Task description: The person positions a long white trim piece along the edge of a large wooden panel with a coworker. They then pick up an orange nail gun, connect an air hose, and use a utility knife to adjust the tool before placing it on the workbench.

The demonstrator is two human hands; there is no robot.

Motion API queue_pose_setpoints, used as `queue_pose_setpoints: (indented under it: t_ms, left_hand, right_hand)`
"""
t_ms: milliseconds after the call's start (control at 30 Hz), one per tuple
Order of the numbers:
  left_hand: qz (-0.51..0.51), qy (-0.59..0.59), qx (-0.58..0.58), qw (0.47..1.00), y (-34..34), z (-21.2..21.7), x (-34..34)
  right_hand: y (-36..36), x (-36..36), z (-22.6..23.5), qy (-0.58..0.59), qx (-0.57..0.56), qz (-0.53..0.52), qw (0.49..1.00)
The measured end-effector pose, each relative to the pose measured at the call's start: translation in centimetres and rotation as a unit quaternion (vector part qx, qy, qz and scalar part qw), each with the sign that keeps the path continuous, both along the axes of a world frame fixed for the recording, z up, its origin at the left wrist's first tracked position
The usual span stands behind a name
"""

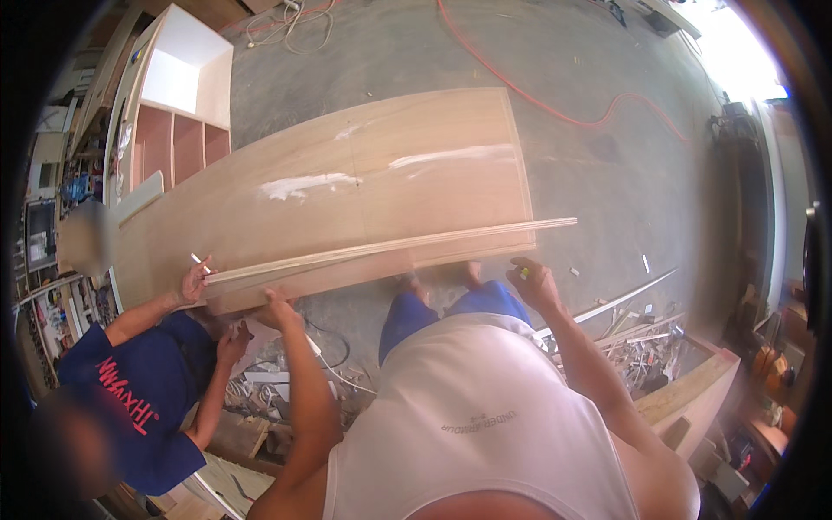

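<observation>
A long, narrow plywood strip (390, 245) lies along the near side of a large plywood panel (347, 156) that has white smears on it. Its right end sticks out past the panel. My left hand (279, 310) is closed on the near plywood edge toward the left end. Out to the right, beyond the panel's corner, my right hand (537, 284) is raised with fingers curled around a small yellow-green thing (523, 273), whose kind I cannot make out. A co-worker's hand (194, 282) rests at the strip's left end with a white marker-like stick (200, 263).
A co-worker in a dark blue shirt (130, 403) is close on my left. Behind stands an open wooden cabinet (186, 104). An orange hose (537, 102) crosses the concrete floor. Wood scraps (646, 351) and a wooden box frame (693, 390) lie at the right.
</observation>
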State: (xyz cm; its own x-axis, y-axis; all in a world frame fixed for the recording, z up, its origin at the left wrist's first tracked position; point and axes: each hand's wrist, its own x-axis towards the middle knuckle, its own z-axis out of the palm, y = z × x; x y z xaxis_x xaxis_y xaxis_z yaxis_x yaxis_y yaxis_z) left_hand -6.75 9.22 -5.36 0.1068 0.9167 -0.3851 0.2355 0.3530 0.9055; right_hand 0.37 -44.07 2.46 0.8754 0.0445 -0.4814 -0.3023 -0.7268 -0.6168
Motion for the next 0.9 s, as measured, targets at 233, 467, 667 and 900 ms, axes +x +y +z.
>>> queue_pose_setpoints:
  t_ms: [233, 467, 667, 900]
  left_hand:
    - [-0.181, -0.094, -0.118, 0.972, -19.5, 1.0, 0.6]
    - [-0.164, -0.077, -0.200, 0.963, -21.7, 0.1, 1.4]
    - [-0.058, -0.039, -0.138, 0.988, -17.1, 0.9, 2.2]
    - [-0.089, 0.000, -0.144, 0.985, -14.6, -0.1, 1.4]
  right_hand:
    - [-1.6, -1.2, -3.5, -0.021, 0.007, -0.099, 0.995]
    - [-3.3, 1.1, -1.2, 0.064, 0.160, -0.275, 0.946]
    - [-2.9, 1.0, -1.6, 0.054, 0.176, -0.394, 0.900]
    - [-2.3, 1.7, -1.8, 0.078, 0.227, -0.474, 0.847]
